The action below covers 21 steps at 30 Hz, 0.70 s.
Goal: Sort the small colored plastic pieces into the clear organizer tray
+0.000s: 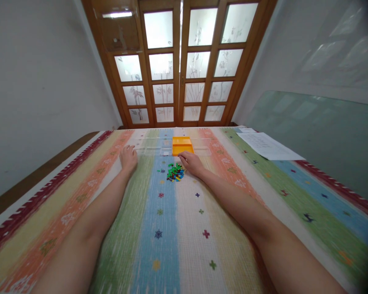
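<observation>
A pile of small building bricks (175, 173), mostly green with some blue, yellow and dark ones, lies on the striped cloth. Just right of and beyond it is my right hand (191, 162), fingers pinched together close to the front edge of the orange tray (182, 151). Whatever the pinch holds is too small to make out. My left hand (129, 157) rests at the left end of the clear plastic compartment tray (151, 151), its fingers loosely bent and somewhat apart. No object shows in it.
The striped tablecloth (159, 253) covers the table. Printed paper sheets (268, 146) lie at the right. Behind the table stand wooden doors with frosted panes (164, 66). A pale green glass panel (319, 134) leans at the right wall.
</observation>
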### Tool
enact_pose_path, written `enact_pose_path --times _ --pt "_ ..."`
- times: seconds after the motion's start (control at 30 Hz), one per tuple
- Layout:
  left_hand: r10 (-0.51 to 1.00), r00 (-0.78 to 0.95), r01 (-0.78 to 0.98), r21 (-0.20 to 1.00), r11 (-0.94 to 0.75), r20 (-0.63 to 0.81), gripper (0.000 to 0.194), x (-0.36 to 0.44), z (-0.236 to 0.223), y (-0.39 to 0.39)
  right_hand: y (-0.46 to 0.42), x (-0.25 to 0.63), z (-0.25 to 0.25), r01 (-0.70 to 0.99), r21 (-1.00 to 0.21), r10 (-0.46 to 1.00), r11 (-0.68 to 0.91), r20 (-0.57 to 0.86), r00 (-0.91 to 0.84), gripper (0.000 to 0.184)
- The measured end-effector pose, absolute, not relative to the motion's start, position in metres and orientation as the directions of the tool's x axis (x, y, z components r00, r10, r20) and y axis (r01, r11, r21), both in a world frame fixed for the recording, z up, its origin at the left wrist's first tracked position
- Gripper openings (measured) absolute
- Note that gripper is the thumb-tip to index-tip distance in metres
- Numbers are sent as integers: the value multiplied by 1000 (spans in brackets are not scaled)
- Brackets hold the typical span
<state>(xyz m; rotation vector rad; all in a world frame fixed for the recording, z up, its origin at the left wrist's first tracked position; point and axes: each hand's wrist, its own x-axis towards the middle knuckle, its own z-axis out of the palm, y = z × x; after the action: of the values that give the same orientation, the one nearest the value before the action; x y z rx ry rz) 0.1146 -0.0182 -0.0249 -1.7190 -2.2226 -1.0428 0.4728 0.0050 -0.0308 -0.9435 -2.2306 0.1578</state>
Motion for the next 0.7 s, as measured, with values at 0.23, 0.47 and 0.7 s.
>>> enact_pose_path --times 0.23,0.47,0.7 --pt "814 409 718 405 -566 412 31 204 -11 -41 20 478 -18 607 -414 735 678 390 -555 26" --pt "664 705 582 331 -743 250 59 250 -19 -79 10 497 -24 541 -417 678 730 342 -651 24" --pt "757 653 746 143 -650 36 68 245 -25 -64 -18 507 -31 561 -387 682 731 427 -594 24"
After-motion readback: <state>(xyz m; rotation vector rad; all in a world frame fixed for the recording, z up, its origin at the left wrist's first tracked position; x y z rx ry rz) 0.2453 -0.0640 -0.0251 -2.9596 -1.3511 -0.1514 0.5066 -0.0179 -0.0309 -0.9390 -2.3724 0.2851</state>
